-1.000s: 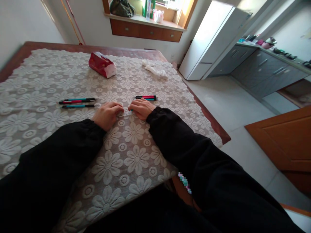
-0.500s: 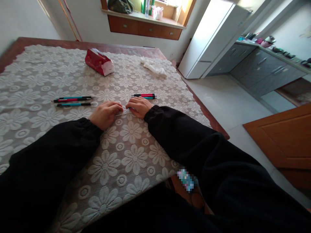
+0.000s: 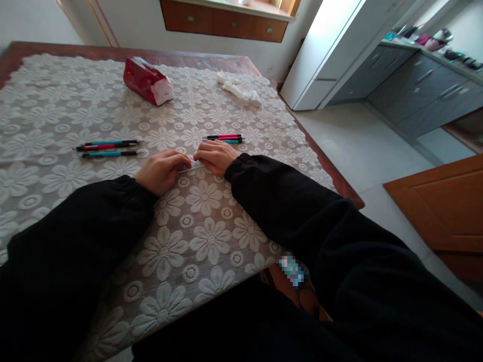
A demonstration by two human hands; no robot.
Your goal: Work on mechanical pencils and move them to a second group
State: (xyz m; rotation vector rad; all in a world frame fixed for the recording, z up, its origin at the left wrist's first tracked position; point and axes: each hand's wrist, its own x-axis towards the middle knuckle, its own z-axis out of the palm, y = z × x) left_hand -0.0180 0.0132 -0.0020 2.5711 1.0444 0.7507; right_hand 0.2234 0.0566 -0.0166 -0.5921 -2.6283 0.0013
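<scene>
Fingers bent and pressed together, my left hand (image 3: 161,171) rests low over the lace tablecloth (image 3: 211,240). My right hand (image 3: 216,156) lies just to its right, its fingers curled down and close to the left fingertips. Between the two runs a thin white strand (image 3: 187,169), pinched at both ends; its kind is too small to make out. Just beyond my right hand sit red and blue pens with black grips (image 3: 230,137), partly covered by the fingers. Left of my left hand lies another group of pens (image 3: 107,147), red and blue, side by side.
A red packet (image 3: 147,81) with a white end stands toward the table's far side. Crumpled white plastic (image 3: 241,91) lies at the far right of the cloth. Past the wooden table edge are a white fridge (image 3: 320,50) and a brown wooden door (image 3: 437,211).
The view has tipped slightly downward, so the table's far things sit higher in the picture. Both hands stay close together on the cloth, with the white strand still between them.
</scene>
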